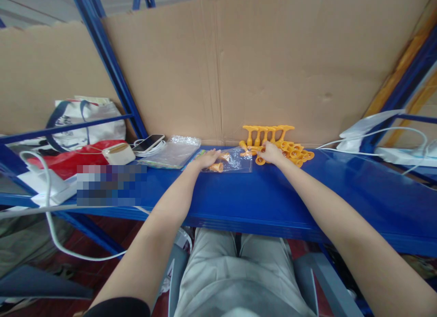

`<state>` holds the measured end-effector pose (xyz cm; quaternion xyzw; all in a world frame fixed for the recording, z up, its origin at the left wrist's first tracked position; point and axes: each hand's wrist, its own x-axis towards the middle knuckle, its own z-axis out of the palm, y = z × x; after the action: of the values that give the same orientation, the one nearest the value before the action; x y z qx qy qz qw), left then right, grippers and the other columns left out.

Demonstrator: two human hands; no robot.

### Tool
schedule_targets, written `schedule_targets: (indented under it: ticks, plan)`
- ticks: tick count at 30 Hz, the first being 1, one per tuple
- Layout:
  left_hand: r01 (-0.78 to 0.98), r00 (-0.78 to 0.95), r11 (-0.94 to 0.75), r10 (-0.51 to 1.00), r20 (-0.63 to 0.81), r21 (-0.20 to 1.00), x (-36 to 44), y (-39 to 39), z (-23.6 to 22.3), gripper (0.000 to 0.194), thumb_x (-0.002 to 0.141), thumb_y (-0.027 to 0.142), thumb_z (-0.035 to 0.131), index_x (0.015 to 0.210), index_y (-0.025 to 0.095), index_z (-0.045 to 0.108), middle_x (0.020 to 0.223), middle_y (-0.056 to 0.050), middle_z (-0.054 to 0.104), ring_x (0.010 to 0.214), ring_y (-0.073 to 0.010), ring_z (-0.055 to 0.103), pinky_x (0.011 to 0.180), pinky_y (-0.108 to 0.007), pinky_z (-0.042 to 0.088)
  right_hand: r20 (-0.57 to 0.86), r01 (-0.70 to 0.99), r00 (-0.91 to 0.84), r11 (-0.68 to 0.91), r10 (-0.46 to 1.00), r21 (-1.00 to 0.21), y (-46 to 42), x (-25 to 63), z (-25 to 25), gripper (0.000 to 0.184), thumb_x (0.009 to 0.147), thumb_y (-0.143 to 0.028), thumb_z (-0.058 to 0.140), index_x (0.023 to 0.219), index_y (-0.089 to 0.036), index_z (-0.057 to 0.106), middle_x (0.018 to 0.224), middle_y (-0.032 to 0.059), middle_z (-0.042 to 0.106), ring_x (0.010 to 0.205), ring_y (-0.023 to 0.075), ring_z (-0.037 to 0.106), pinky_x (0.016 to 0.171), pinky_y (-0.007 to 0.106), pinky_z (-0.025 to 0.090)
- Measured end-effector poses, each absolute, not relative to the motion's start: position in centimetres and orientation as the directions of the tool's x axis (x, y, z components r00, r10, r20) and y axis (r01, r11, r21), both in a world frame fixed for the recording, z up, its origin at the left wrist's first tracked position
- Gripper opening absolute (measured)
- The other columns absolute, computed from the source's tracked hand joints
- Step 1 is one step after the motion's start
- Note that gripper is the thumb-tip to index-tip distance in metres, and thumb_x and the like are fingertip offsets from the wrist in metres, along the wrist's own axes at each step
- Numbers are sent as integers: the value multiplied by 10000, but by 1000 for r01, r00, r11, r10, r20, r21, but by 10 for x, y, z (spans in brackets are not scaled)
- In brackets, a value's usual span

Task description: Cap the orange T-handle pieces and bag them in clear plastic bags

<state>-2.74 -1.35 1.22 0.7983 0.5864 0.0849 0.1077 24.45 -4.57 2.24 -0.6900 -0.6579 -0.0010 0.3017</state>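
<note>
Your left hand (207,158) lay flat on the clear plastic bag (241,163) on the desk (239,201), likely steadying it. Your right hand (271,152) was at the orange cup-ended pieces (297,154), perhaps heaped alongside for reach; its grip I couldn't tell.

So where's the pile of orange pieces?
The pile sits right of center in the head view, on the blue table near the cardboard, your right hand at its left part.

Soft, even light glints on the plastic bag (243,164), with stretched edges and one pixelated patch (111,185).
</note>
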Motion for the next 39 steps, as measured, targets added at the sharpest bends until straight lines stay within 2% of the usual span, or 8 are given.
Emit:
schedule_targets:
  ticks: [3, 7, 10, 16, 22, 28, 34, 39]
  plan:
    - [922, 288, -278, 958, 5, 268, -27, -14, 13, 741, 976, 530, 77, 1548, 98, 269, 1611, -72, 220, 1507, -190, 146, 1217, -294, 135, 340, 943, 133, -13, 931, -334, -49, 243, 20, 259, 818, -285, 628, 1036, -148, 663, 1078, 178, 708, 1087, 341, 644, 919, 474, 474]
    - [925, 283, -272, 959, -4, 266, -28, -12, 13, 733, 983, 527, 73, 1551, 104, 265, 1613, -66, 225, 1508, -191, 144, 1216, -292, 132, 448, 960, 115, 16, 887, -279, -49, 242, 19, 221, 831, -248, 591, 1024, -153, 646, 1042, 181, 714, 1053, 328, 652, 934, 475, 453]
    - [918, 294, -286, 956, 11, 277, -30, -9, 12, 745, 979, 563, 59, 1544, 140, 296, 1608, -59, 245, 1505, -196, 162, 1214, -301, 148, 549, 921, 134, 101, 825, -377, -46, 244, 20, 280, 832, -205, 559, 1096, -133, 617, 1103, 195, 691, 1062, 324, 641, 926, 455, 465]
    - [912, 311, -303, 950, 17, 277, -32, -8, 11, 769, 971, 597, 44, 1538, 153, 314, 1603, -60, 261, 1501, -201, 185, 1211, -304, 159, 669, 669, 223, 388, 709, -634, -32, 245, 22, 364, 822, -255, 568, 1171, -154, 569, 1109, 125, 677, 1002, 247, 639, 916, 405, 494]
    - [916, 306, -297, 952, 12, 271, -30, -10, 12, 758, 984, 549, 44, 1540, 97, 293, 1605, -84, 246, 1500, -188, 191, 1207, -273, 151, 717, 501, 159, 571, 679, -651, -34, 226, 24, 391, 842, -239, 575, 1222, -208, 484, 1191, 114, 628, 1087, 213, 613, 926, 371, 496]
    - [915, 309, -302, 951, 17, 268, -31, -7, 10, 762, 976, 587, 38, 1537, 153, 314, 1600, -64, 263, 1496, -193, 203, 1206, -298, 172, 579, 350, -54, 559, 813, -752, -39, 210, 21, 370, 772, -261, 691, 1072, -222, 478, 923, 35, 672, 841, 180, 654, 778, 344, 542]
    - [917, 305, -298, 952, 18, 266, -32, -8, 11, 775, 969, 597, 38, 1537, 148, 316, 1601, -65, 263, 1498, -196, 194, 1208, -293, 164, 464, 480, -234, 516, 855, -709, -39, 205, 8, 286, 681, -206, 751, 935, -189, 621, 801, 21, 680, 769, 183, 663, 750, 351, 557]
    - [919, 298, -289, 954, 8, 269, -29, -13, 14, 720, 990, 508, 64, 1538, 102, 296, 1602, -79, 256, 1499, -185, 188, 1210, -282, 145, 361, 657, -351, 501, 864, -563, -39, 208, 4, 184, 649, -162, 750, 821, -190, 692, 760, 25, 704, 720, 189, 669, 710, 335, 559]
